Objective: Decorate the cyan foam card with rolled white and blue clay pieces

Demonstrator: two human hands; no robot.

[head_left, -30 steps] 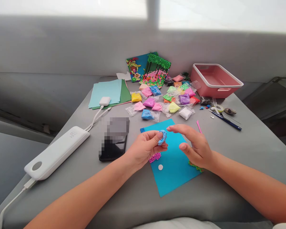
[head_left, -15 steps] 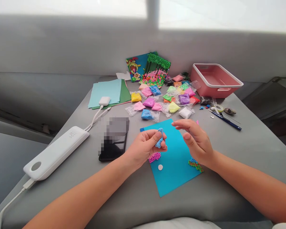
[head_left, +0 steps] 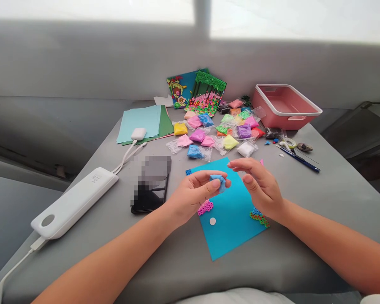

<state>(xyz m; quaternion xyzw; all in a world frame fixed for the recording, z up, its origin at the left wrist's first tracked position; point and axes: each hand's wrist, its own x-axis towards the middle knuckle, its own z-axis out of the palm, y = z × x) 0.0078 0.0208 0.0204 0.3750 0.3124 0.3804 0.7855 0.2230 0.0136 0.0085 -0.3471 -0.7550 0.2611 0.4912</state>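
Head view: left hand [head_left: 190, 196] pinches a small lump of light-blue modelling clay [head_left: 218, 180] between thumb and fingertips, held just above the far part of a turquoise foam sheet [head_left: 231, 228] lying on the grey worktop [head_left: 304, 253]. Right hand [head_left: 261, 188] hovers just beside the lump, fingers loosely spread and curved, holding nothing; no contact with the clay visible. On the sheet: a small white clay disc [head_left: 213, 221] and a pink beaded clay piece [head_left: 205, 207] at its left edge, partly under the left hand. Beyond the sheet, a scatter of clear bags of coloured clay [head_left: 221, 133]. Far right, an empty pink plastic tub [head_left: 285, 105]. Left of the sheet, a black phone [head_left: 148, 196] and a white power bank [head_left: 76, 202].
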